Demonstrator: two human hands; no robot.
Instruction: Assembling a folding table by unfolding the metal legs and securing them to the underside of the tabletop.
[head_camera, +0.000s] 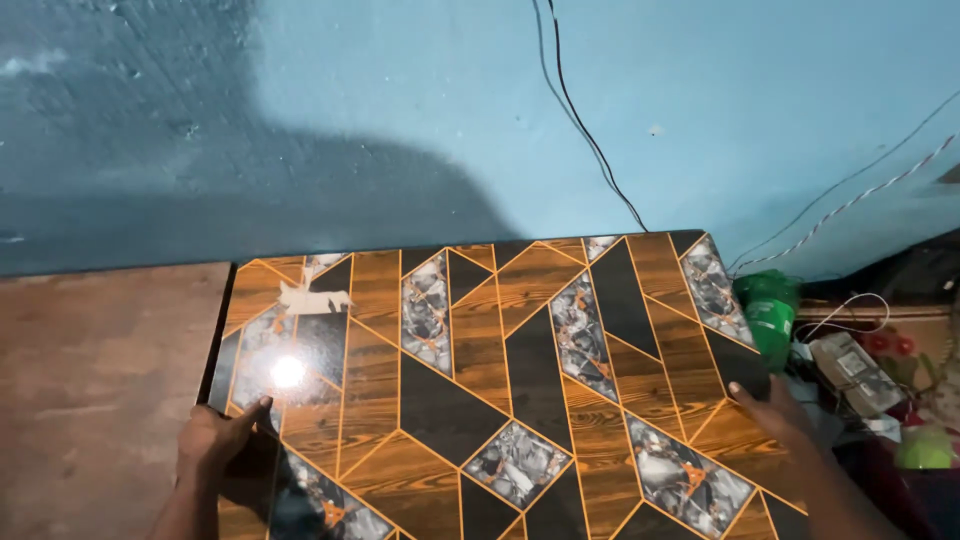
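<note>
A glossy table top (480, 370) with a geometric pattern of wood-grain, black and marbled panels fills the middle of the view, set against a blue wall. My left hand (215, 440) grips its left edge, thumb on top. On the opposite side, my right hand (775, 410) holds the right edge with fingers resting on the surface. A torn scrap of white paper (312, 297) is stuck near the table's far left corner.
A brown floor (90, 380) lies to the left. A green plastic bottle (770, 310), a white box-like device (855, 370), cords and red and green items crowd the right side. Black and white cables (590, 140) hang down the wall.
</note>
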